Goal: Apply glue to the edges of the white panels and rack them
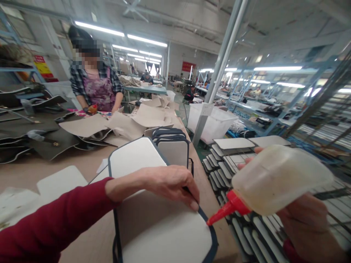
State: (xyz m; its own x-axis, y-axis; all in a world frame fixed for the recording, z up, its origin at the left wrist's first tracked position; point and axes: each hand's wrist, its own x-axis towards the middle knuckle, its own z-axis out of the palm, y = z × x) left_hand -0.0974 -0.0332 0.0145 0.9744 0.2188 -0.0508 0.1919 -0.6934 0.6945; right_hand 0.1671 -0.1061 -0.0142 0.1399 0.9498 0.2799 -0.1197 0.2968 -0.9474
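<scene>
A white panel with a dark blue edge (164, 233) lies in front of me on the table. Across it reaches my left hand (172, 184), its thumb and fingers pinched at the panel's right edge. My right hand (304, 215) is wrapped round a translucent squeeze bottle (279, 179), tipped nozzle-down. The bottle's red nozzle (227, 208) points at the dark border near the panel's right corner and seems to touch it. Just beyond, another edged panel (134, 155) lies flat, with a stack of similar panels (174, 148) behind it.
Beige sheets (148, 117) cover the far part of the table. Dark pieces (49, 128) are heaped at the left. To the right stands a rack of white panels (233, 144), with a white bin (211, 120) beyond. Opposite, a person in an apron (98, 87) works at the table.
</scene>
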